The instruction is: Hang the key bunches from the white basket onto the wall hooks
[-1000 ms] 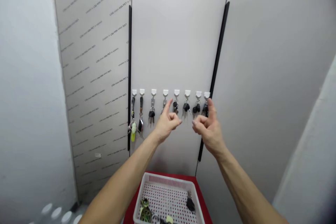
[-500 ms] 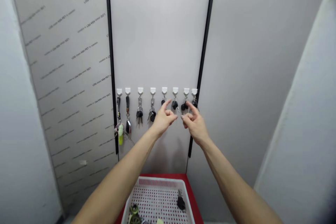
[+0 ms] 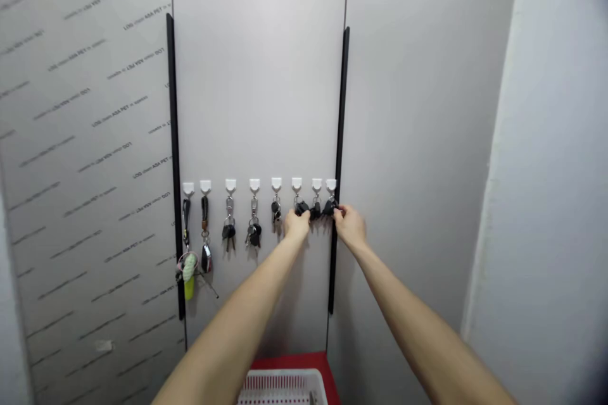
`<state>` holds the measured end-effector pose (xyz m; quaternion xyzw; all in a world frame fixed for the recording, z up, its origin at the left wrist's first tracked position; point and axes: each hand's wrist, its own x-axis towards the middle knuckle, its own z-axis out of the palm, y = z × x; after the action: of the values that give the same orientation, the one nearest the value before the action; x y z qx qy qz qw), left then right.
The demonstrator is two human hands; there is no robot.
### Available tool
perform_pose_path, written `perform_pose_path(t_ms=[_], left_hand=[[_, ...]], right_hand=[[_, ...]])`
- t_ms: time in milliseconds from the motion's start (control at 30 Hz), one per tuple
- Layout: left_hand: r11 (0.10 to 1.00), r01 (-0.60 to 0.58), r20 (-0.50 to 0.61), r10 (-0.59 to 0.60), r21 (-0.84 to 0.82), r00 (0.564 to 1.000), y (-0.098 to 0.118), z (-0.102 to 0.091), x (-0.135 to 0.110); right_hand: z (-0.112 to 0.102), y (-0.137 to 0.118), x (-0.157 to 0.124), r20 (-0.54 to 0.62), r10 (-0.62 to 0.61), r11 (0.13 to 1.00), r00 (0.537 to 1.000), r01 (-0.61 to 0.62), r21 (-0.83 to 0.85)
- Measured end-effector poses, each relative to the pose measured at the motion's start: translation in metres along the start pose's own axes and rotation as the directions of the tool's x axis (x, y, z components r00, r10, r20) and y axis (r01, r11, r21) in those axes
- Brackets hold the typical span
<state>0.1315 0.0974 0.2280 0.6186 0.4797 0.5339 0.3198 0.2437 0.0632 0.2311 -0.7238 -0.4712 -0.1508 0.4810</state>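
Note:
Several white hooks (image 3: 254,185) run in a row across the door panel, each with keys hanging from it. My left hand (image 3: 297,226) is closed on the bunch of black-headed keys (image 3: 301,207) under the third hook from the right. At the right end of the row, my right hand (image 3: 350,226) pinches the black-headed keys (image 3: 329,206) on the last hook. Between my hands hangs another black key bunch (image 3: 316,208), touched by neither. A smaller bunch of keys (image 3: 276,209) hangs just left of my left hand.
Further left hang two key bunches on metal clips (image 3: 229,228), a dark key fob on a strap (image 3: 206,258) and a green keyring charm (image 3: 189,269). Black strips (image 3: 340,126) edge the panel. Below, a white basket (image 3: 285,383) stands on a red surface (image 3: 327,374).
My hands have gone from pointing in front of the hooks to gripping two key bunches on the right side. The view has shifted right and up, so less of the basket shows.

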Motion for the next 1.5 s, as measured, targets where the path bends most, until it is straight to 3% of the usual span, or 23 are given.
perform_pose_path(t_ms=[167, 300, 400, 500, 600, 700, 833, 933, 1133, 1233, 1300, 1367, 1400, 1500], left_hand=[[0.999, -0.051, 0.023, 0.051, -0.019, 0.998, 0.009, -0.006, 0.015], [0.979, -0.132, 0.043, 0.140, -0.156, 0.989, 0.029, -0.019, 0.021], [0.952, -0.152, 0.129, 0.192, -0.266, 0.973, 0.043, -0.030, 0.015], [0.959, -0.166, 0.285, 0.229, -0.230, 0.931, 0.037, -0.041, -0.004], [0.980, -0.180, 0.457, 0.200, -0.087, 0.867, 0.003, -0.053, -0.033], [0.987, -0.143, 0.592, 0.075, 0.069, 0.802, -0.053, -0.065, -0.064], [0.947, -0.111, 0.729, -0.154, 0.302, 0.667, -0.132, -0.074, -0.105], [0.913, -0.132, 0.758, -0.232, 0.386, 0.610, -0.172, -0.077, -0.132], [0.870, -0.216, 0.792, -0.265, 0.442, 0.550, -0.199, -0.077, -0.158], [0.866, -0.219, 0.808, -0.289, 0.449, 0.513, -0.203, -0.078, -0.158], [0.877, -0.193, 0.801, -0.288, 0.441, 0.525, -0.201, -0.081, -0.150], [0.890, -0.158, 0.747, -0.249, 0.427, 0.616, -0.193, -0.085, -0.134], [0.900, -0.142, 0.697, -0.212, 0.413, 0.685, -0.185, -0.088, -0.123], [0.935, -0.125, 0.462, -0.045, 0.332, 0.886, -0.152, -0.096, -0.089]], right_hand=[[-0.018, -0.001, 0.015, -0.064, -0.060, 0.998, 0.996, 0.060, -0.006], [-0.032, -0.013, 0.033, -0.084, -0.095, 0.993, 0.992, 0.100, 0.058], [-0.039, -0.025, 0.038, -0.082, -0.138, 0.965, 0.987, 0.153, 0.215], [-0.042, -0.030, 0.022, -0.051, -0.189, 0.914, 0.981, 0.195, 0.355], [-0.036, -0.017, -0.025, 0.069, -0.244, 0.870, 0.967, 0.187, 0.457], [-0.022, 0.007, -0.095, 0.285, -0.256, 0.887, 0.924, 0.107, 0.448], [0.002, 0.039, -0.186, 0.564, -0.185, 0.964, 0.805, 0.037, 0.264], [0.012, 0.054, -0.230, 0.685, -0.166, 0.985, 0.709, 0.086, 0.150], [0.019, 0.061, -0.269, 0.790, -0.267, 0.954, 0.552, 0.265, 0.137], [0.021, 0.059, -0.277, 0.820, -0.304, 0.939, 0.484, 0.298, 0.172], [0.021, 0.058, -0.271, 0.830, -0.313, 0.939, 0.461, 0.278, 0.200], [0.018, 0.057, -0.250, 0.797, -0.328, 0.944, 0.507, 0.218, 0.249], [0.017, 0.056, -0.233, 0.751, -0.322, 0.946, 0.576, 0.171, 0.274], [0.010, 0.046, -0.161, 0.466, -0.183, 0.942, 0.866, 0.018, 0.336]])
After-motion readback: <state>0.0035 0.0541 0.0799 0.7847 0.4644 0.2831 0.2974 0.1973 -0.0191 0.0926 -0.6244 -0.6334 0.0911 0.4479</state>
